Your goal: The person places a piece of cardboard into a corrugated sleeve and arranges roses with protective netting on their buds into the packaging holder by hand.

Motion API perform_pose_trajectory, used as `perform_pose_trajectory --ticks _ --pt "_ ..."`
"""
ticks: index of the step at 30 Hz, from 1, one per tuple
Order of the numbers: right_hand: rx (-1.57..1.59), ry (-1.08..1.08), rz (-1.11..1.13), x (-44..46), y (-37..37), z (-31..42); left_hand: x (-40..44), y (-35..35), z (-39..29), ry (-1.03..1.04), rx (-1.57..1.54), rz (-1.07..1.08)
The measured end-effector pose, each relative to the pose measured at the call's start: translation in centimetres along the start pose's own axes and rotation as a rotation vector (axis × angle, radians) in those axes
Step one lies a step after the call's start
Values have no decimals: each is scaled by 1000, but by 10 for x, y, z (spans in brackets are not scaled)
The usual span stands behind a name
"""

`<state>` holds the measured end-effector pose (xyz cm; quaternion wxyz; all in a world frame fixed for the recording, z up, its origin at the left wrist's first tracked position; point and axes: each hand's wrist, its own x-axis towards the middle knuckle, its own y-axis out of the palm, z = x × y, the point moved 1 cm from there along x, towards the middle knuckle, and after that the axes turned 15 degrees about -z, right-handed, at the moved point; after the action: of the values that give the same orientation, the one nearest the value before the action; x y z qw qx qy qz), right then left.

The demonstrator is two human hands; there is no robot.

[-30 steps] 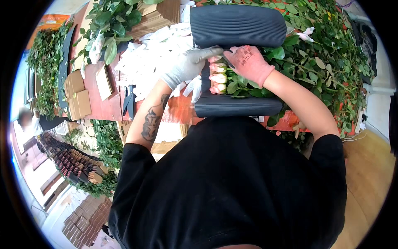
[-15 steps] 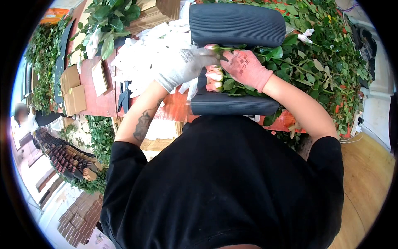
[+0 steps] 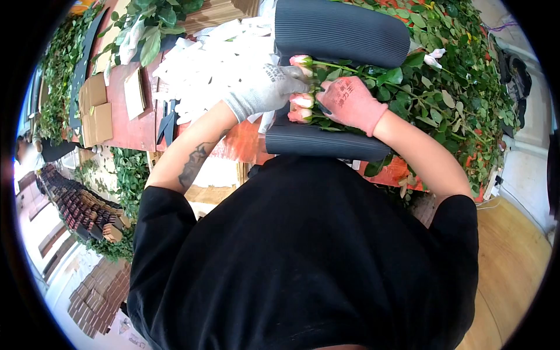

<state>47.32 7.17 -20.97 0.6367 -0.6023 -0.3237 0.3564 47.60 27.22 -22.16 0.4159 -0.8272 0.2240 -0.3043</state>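
Observation:
My left hand [image 3: 279,87], in a grey-white glove with dark print, has its fingers bent in around a rose head in the row, partly hiding it. A pink rose [image 3: 301,60] lies above these fingers, and more pink roses [image 3: 301,108] lie just below them. My right hand [image 3: 351,104], in a pink glove, is curled over the rose stems just behind the heads; its fingertips are partly hidden among leaves. The roses lie on a dark ribbed mat [image 3: 341,30], whose near roll [image 3: 326,142] is close to my body.
White paper strips [image 3: 201,73] are heaped to the left on the red table [image 3: 125,125]. Beyond them are cardboard pieces [image 3: 96,119] and dark scissors-like blades [image 3: 167,125]. Leafy stems [image 3: 443,99] cover the right side. A white-wrapped bloom [image 3: 433,58] lies among them.
My left hand has moved slightly down, uncovering the upper rose. My right hand has shifted a little down and right, its fingers now lower on the stems. The view has shifted slightly.

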Motion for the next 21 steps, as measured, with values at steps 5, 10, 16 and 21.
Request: perform_pose_trajectory --ticks 5,10,16,21 --pt "14 24 -63 -2 -2 0 -5 6 -5 -104 -80 21" --pt "61 -44 44 -3 -8 8 3 -5 -24 -196 -52 126" --pt "9 191 -199 2 -26 6 -10 -12 -46 -300 86 165" --pt "-136 219 -190 22 -3 -16 -17 -9 -48 -268 59 53"
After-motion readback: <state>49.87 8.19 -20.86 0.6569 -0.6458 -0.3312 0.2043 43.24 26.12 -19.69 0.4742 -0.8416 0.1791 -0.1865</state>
